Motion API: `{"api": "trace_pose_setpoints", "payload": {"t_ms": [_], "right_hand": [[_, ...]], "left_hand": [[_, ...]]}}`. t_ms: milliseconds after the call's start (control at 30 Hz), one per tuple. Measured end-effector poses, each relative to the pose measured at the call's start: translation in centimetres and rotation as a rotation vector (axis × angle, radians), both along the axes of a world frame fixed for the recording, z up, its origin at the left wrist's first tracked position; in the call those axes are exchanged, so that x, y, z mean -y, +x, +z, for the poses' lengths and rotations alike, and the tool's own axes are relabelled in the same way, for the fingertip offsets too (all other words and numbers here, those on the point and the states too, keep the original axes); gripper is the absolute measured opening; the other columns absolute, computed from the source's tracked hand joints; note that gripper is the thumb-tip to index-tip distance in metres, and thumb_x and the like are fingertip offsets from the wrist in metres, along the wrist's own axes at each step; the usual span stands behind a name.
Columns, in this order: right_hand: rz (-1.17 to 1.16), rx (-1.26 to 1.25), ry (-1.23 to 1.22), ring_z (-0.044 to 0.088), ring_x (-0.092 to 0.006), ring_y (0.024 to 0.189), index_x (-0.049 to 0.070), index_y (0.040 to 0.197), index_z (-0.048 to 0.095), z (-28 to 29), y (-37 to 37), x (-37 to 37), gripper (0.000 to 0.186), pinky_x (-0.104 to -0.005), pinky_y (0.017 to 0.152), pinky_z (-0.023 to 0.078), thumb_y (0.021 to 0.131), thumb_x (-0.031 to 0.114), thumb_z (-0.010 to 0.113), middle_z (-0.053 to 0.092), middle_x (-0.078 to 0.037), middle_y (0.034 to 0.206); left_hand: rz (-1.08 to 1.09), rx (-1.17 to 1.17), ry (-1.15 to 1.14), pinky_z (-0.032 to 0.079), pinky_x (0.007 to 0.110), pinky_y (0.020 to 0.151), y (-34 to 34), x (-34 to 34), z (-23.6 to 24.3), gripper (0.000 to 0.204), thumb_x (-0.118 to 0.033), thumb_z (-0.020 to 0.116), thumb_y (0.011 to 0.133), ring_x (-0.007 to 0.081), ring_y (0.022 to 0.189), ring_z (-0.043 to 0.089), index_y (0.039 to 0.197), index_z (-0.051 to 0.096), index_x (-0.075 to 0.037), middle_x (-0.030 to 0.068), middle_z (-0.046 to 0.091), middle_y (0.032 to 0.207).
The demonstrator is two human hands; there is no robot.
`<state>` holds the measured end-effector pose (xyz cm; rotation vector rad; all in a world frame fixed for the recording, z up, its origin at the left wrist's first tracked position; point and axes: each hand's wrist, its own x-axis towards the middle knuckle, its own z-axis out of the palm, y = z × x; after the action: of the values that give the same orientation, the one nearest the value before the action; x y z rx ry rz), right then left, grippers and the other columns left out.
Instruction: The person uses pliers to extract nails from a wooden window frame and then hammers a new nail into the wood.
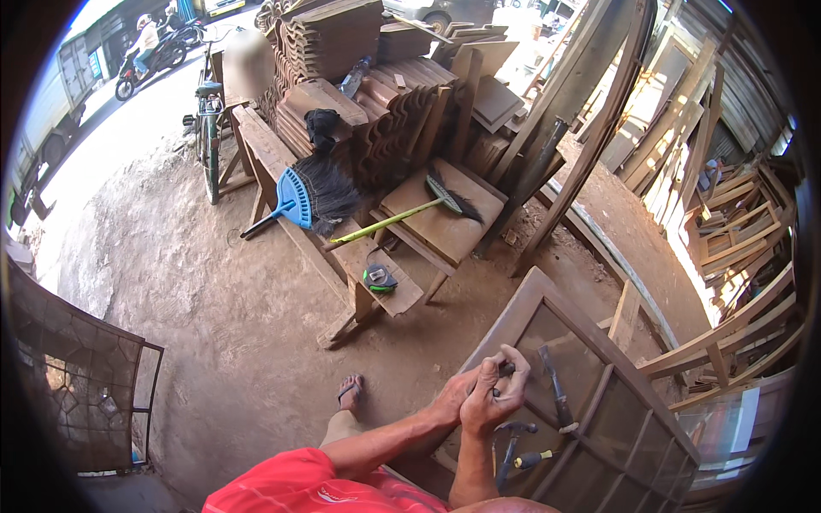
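Observation:
My two hands are close together above a wooden framed panel with several panes. My left hand presses against the wrist side of my right hand, its fingers mostly hidden behind it. The right hand's fingers curl round something dark and small, only bits of which show; its kind is unclear. Just right of the hands, a chisel-like tool with a metal blade lies on the panel. Below them are a hammer and a tool with a yellow and black handle.
Ahead stands a wooden bench carrying a green and black tape measure, a blue broom and a green-handled brush. Roof tiles are stacked behind. Timber leans at right; a latticed panel stands left.

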<state>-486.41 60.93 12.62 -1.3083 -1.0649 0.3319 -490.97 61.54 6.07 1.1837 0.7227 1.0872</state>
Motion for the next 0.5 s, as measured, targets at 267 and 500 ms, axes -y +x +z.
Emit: {"api": "trace_pose_setpoints", "payload": {"t_ms": [267, 500], "right_hand": [[0.253, -0.117, -0.181, 0.064, -0.0154, 0.08, -0.006, 0.111, 0.065, 1.3, 4.1, -1.1, 0.045, -0.0276, 0.071, 0.053, 0.09, 0.031, 0.079, 0.067, -0.008, 0.089], [0.83, -0.383, -0.104, 0.063, -0.0153, 0.056, -0.003, 0.101, 0.058, -0.8, 8.3, -1.8, 0.067, -0.0284, 0.054, 0.053, 0.077, 0.053, 0.085, 0.063, -0.009, 0.066]], "left_hand": [[0.155, -0.173, 0.12, 0.054, 0.036, 0.071, 1.4, -1.1, -1.9, 0.038, -0.02, 0.083, 0.078, 0.0138, 0.075, 0.061, 0.104, 0.064, 0.0, 0.0163, 0.067, 0.085], [-0.414, -0.212, 0.216, 0.048, 0.035, 0.068, -1.3, -3.2, -2.0, 0.019, -0.018, 0.072, 0.088, 0.0161, 0.071, 0.052, 0.097, 0.062, -0.005, 0.0136, 0.056, 0.074]]}}
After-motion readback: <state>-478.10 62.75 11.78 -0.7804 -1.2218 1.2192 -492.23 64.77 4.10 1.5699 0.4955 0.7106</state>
